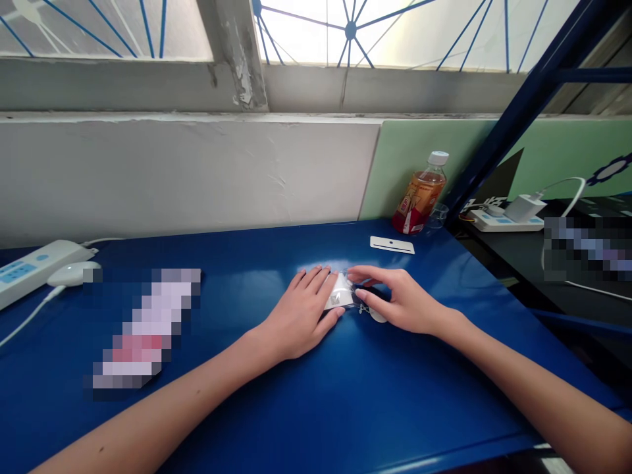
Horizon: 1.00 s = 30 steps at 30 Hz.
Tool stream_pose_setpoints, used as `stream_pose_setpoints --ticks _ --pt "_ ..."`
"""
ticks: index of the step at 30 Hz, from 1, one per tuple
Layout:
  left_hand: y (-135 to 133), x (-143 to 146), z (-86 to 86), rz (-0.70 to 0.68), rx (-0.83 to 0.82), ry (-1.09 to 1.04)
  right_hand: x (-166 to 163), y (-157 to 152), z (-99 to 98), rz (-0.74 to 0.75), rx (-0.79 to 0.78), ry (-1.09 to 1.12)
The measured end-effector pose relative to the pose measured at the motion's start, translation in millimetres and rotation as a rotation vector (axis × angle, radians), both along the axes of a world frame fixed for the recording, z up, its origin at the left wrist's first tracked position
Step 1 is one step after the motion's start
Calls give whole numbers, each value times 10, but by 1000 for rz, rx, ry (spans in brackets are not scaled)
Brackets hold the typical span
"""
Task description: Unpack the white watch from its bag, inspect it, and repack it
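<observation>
Both my hands rest on the blue table [345, 395] near its middle. My left hand [303, 313] lies flat with its fingers stretched out, pressing on the left part of a small white packet [340, 295] with dark print. My right hand [395, 299] reaches in from the right, its fingers curved over the packet's right end and a small dark piece with a white part beneath the fingers. What the right fingers grip is partly hidden.
A white card [392, 245] lies behind the hands. A bottle of amber drink [421, 196] stands at the back right beside a clear cup [437, 216]. A power strip [29, 268] and white mouse [73, 273] sit far left. Another strip with charger [513, 216] lies right.
</observation>
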<state>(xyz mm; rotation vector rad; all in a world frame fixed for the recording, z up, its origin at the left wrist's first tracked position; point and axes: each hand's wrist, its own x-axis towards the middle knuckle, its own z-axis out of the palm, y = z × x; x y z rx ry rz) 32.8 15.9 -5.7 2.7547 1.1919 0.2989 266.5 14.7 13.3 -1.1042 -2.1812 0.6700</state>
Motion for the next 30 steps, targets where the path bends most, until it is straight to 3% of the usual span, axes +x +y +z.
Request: stream_pose_setpoints --ticks 14,24,30 --pt "-5 3 0 -8 38 34 33 20 -101 98 187 -213" --pt "1 29 -17 7 41 52 -75 -50 -65 121 409 -380" --pt "-10 38 -45 13 73 41 -150 -67 -29 186 461 -441"
